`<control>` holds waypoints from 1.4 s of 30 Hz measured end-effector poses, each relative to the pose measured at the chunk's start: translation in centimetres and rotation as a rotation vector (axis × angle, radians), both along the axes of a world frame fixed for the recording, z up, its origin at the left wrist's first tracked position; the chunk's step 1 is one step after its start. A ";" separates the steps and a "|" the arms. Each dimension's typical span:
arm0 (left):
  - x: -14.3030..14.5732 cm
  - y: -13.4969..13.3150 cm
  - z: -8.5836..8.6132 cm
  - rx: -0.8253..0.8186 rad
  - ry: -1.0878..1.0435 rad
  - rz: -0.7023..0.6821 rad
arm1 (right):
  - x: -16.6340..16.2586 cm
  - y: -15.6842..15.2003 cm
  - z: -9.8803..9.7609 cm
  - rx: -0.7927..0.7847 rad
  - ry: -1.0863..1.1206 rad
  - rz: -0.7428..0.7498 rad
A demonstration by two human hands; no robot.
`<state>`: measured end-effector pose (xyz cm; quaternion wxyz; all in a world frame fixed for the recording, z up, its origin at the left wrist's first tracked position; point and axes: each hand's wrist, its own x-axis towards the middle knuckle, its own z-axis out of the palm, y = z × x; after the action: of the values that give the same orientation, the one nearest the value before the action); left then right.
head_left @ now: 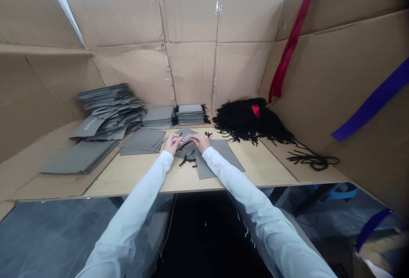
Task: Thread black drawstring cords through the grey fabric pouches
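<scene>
Mid-table (255, 171), left hand (172, 143) and right hand (200, 141) pinch a grey bag (186, 134), lettering unreadable.

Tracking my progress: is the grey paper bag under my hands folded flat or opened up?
Folded flat: the grey paper bag lies level on the wooden tabletop, left hand and right hand resting on it.

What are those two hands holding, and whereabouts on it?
The left hand and right hand hold a flat grey bag, one at each side, with a black cord between them; the exact finger hold is too small to tell.
</scene>
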<state>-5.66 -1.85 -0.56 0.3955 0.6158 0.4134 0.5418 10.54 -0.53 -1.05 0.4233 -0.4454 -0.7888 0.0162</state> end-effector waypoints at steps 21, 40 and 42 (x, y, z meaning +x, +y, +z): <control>-0.5 0.6 0.5 -0.214 -0.040 -0.017 | 4.3 0.8 0.8 -0.487 0.036 0.077; -0.5 0.6 0.1 0.124 0.311 -0.082 | 1.6 -0.8 1.9 -0.319 0.035 0.129; -0.3 0.4 0.1 0.076 0.280 -0.092 | 1.5 -0.9 1.9 -0.320 0.033 0.130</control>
<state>-5.91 -1.43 -0.48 0.3348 0.7180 0.4151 0.4472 12.02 -1.41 0.81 0.3579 -0.4549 -0.7962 0.1761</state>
